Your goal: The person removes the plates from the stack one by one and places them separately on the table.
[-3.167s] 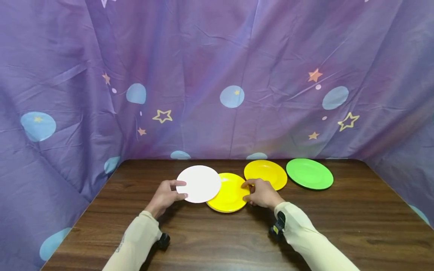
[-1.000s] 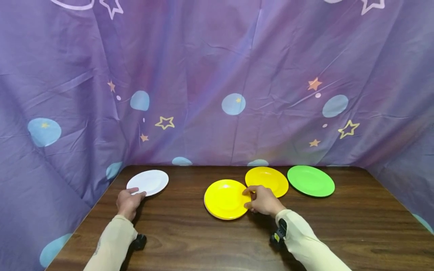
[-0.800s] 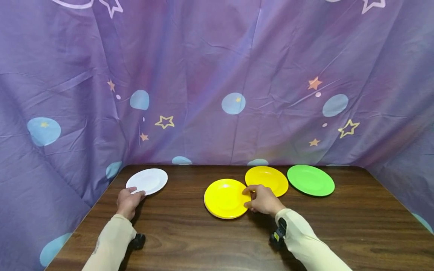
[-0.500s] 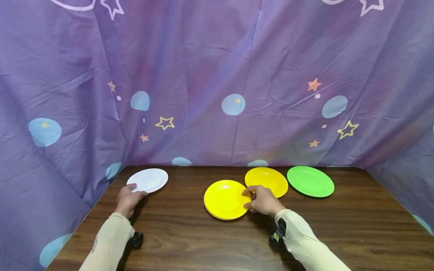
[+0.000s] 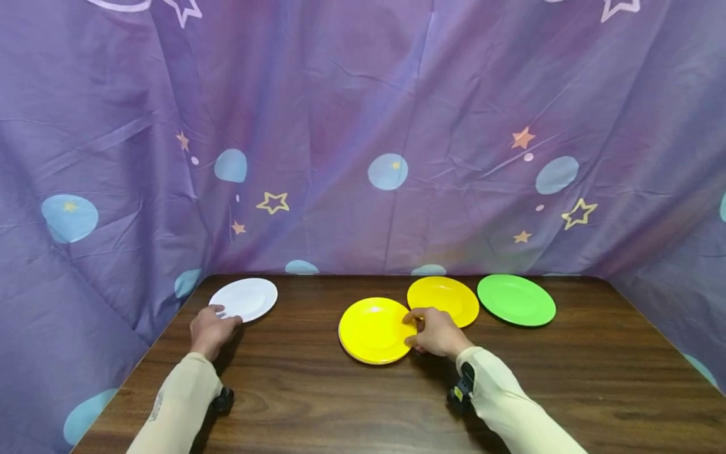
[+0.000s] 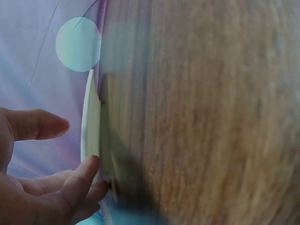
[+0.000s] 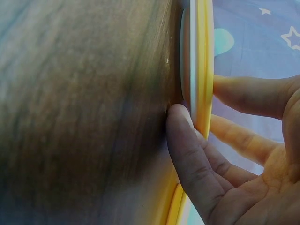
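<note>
At the back left of the table lies a white plate (image 5: 246, 299). My left hand (image 5: 212, 329) is at its near edge; in the left wrist view the upper digit stands apart from the plate and the lower fingers are by the rim. My right hand (image 5: 438, 331) grips the right edge of a small stack topped by a yellow plate (image 5: 371, 330), digits above and below the rim. The right wrist view shows a white rim (image 7: 193, 61) beneath the yellow rims (image 7: 204, 61). Whether the stack touches the table there, I cannot tell.
Behind my right hand lies another yellow plate (image 5: 448, 297), and a green plate (image 5: 516, 300) is to its right. The brown wooden table (image 5: 340, 410) ends at a purple patterned curtain (image 5: 317, 126) behind and at the sides.
My left hand has carried the white plate from over the yellow stack to the back left, set it down and loosened its hold. My right hand has kept its grip on the stack.
</note>
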### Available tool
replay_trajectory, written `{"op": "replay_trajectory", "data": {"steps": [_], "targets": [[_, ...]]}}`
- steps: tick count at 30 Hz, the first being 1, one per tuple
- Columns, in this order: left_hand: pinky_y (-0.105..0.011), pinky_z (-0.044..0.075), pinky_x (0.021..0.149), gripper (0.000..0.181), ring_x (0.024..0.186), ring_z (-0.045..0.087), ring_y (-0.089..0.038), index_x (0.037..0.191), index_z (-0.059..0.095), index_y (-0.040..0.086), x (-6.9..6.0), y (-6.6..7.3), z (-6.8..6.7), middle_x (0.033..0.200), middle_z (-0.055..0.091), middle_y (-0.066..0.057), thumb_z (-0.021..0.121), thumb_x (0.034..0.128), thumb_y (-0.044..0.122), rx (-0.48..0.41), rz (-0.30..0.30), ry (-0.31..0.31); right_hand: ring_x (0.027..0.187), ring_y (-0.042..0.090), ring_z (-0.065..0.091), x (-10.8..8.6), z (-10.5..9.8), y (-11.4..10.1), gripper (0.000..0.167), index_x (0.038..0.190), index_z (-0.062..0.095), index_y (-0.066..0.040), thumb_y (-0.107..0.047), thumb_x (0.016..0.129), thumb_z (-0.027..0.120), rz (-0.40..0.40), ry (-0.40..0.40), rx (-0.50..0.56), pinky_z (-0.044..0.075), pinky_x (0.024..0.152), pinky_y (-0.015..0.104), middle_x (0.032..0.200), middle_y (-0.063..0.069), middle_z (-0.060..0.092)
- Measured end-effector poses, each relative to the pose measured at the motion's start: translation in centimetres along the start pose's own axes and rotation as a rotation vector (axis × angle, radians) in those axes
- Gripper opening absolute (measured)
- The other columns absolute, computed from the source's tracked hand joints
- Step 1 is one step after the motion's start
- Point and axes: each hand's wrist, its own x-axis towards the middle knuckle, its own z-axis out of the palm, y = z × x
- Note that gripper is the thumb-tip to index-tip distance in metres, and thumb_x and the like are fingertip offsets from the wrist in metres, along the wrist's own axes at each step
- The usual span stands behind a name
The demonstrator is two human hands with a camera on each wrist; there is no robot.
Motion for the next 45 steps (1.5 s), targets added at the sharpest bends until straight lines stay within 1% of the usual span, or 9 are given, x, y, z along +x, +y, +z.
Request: {"op": "replay_trajectory", "data": {"steps": [9, 15, 22, 25, 28, 32, 36, 40, 45], "targets": [[-0.056, 0.034, 0.117, 0.073, 0.133, 0.038, -0.056, 0.138, 0.036, -0.023, -0.2, 0.1, -0.1, 0.14, 0.042, -0.045, 0.061, 0.0862, 0.022, 0.005, -0.039, 0.014, 0.052, 0.013, 0.059, 0.1, 0.0, -0.1, 0.037, 0.113, 0.07, -0.003, -0.002, 0.077, 0.081, 0.003, -0.001, -0.003, 0.049, 0.054, 0.023, 0.066, 0.006, 0.06], [-0.059, 0.038, 0.111, 0.072, 0.126, 0.044, -0.058, 0.135, 0.04, -0.023, -0.6, 0.5, 0.2, 0.133, 0.045, -0.047, 0.062, 0.0859, 0.025, 0.054, -0.009, 0.046, 0.051, 0.013, 0.059, -0.1, 0.0, 0.0, 0.038, 0.112, 0.07, -0.003, -0.002, 0.076, 0.081, 0.008, 0.008, 0.001, 0.048, 0.053, 0.023, 0.064, 0.006, 0.06], [-0.063, 0.038, 0.105, 0.072, 0.121, 0.042, -0.059, 0.136, 0.04, -0.019, -1.2, 1.5, 0.8, 0.131, 0.041, -0.048, 0.062, 0.0849, 0.026, 0.014, 0.008, 0.114, 0.052, 0.014, 0.059, -0.1, 0.1, 0.2, 0.037, 0.113, 0.07, -0.004, -0.003, 0.077, 0.081, 0.013, 0.005, -0.001, 0.048, 0.054, 0.023, 0.065, 0.005, 0.06], [-0.063, 0.039, 0.102, 0.068, 0.119, 0.044, -0.059, 0.135, 0.042, -0.017, -1.3, 2.2, 1.1, 0.129, 0.043, -0.047, 0.061, 0.0854, 0.026, 0.02, 0.047, 0.139, 0.052, 0.014, 0.059, 0.0, 0.1, 0.2, 0.037, 0.112, 0.07, -0.004, -0.003, 0.077, 0.081, 0.013, 0.012, 0.001, 0.047, 0.054, 0.023, 0.065, 0.005, 0.059], [-0.06, 0.041, 0.1, 0.06, 0.117, 0.049, -0.055, 0.132, 0.047, -0.015, -1.7, 3.0, 1.5, 0.126, 0.049, -0.043, 0.06, 0.0864, 0.022, 0.001, 0.116, 0.129, 0.052, 0.013, 0.059, 0.0, 0.1, 0.2, 0.038, 0.112, 0.07, -0.004, -0.002, 0.076, 0.081, 0.013, 0.018, 0.006, 0.048, 0.054, 0.023, 0.066, 0.006, 0.059], [-0.051, 0.049, 0.096, 0.045, 0.11, 0.062, -0.045, 0.124, 0.058, -0.011, -2.4, 4.3, 2.6, 0.117, 0.064, -0.033, 0.059, 0.0872, 0.016, -0.044, 0.227, 0.065, 0.051, 0.013, 0.059, -0.1, 0.2, 0.2, 0.044, 0.117, 0.068, -0.003, -0.002, 0.075, 0.082, 0.022, 0.021, 0.018, 0.049, 0.053, 0.023, 0.068, 0.007, 0.06], [-0.034, 0.055, 0.08, 0.034, 0.094, 0.071, -0.034, 0.116, 0.065, -0.005, -3.3, 5.7, 3.9, 0.104, 0.073, -0.023, 0.059, 0.0861, 0.011, -0.085, 0.305, -0.046, 0.052, 0.013, 0.059, -0.1, 0.3, 0.1, 0.056, 0.127, 0.062, -0.003, -0.002, 0.075, 0.082, 0.049, 0.023, 0.025, 0.05, 0.052, 0.024, 0.071, 0.008, 0.061], [-0.025, 0.053, 0.064, 0.028, 0.08, 0.073, -0.025, 0.11, 0.066, -0.003, -4.2, 7.0, 5.1, 0.098, 0.075, -0.018, 0.059, 0.0854, 0.007, -0.123, 0.324, -0.206, 0.053, 0.014, 0.06, -0.2, 0.2, 0.0, 0.066, 0.135, 0.055, 0.002, -0.004, 0.075, 0.082, 0.058, 0.026, 0.015, 0.049, 0.053, 0.024, 0.071, 0.008, 0.063], [-0.029, 0.059, 0.067, 0.026, 0.077, 0.073, -0.021, 0.109, 0.066, -0.005, -5.1, 8.4, 6.8, 0.098, 0.075, -0.019, 0.061, 0.0857, 0.006, -0.149, 0.311, -0.35, 0.053, 0.014, 0.06, -0.3, 0.2, 0.0, 0.064, 0.132, 0.056, 0.004, -0.005, 0.074, 0.082, 0.049, 0.037, -0.009, 0.047, 0.053, 0.024, 0.069, 0.007, 0.064]]}}
